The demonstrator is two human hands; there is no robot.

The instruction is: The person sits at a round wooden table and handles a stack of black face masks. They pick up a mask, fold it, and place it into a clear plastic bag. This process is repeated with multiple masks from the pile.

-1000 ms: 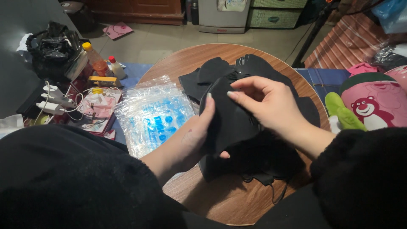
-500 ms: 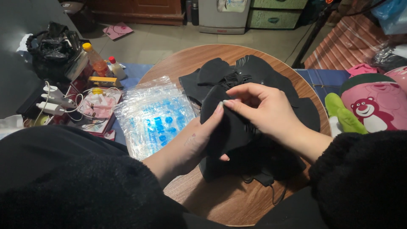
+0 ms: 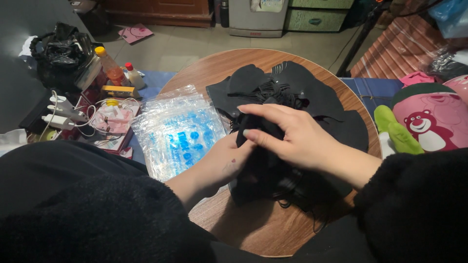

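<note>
Round wooden table (image 3: 234,219): left hand (image 3: 226,163), right hand (image 3: 292,139) fingers pinching black mask (image 3: 256,127) over mask pile (image 3: 312,97).

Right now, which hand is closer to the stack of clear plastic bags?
Left. The left hand sits beside the stack of clear plastic bags, at its right edge, gripping a black mask. The right hand holds the same mask farther right, apart from the bags.

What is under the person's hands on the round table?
Both hands, left and right, grip a black mask above a black mask pile. The table beneath is covered.
</note>
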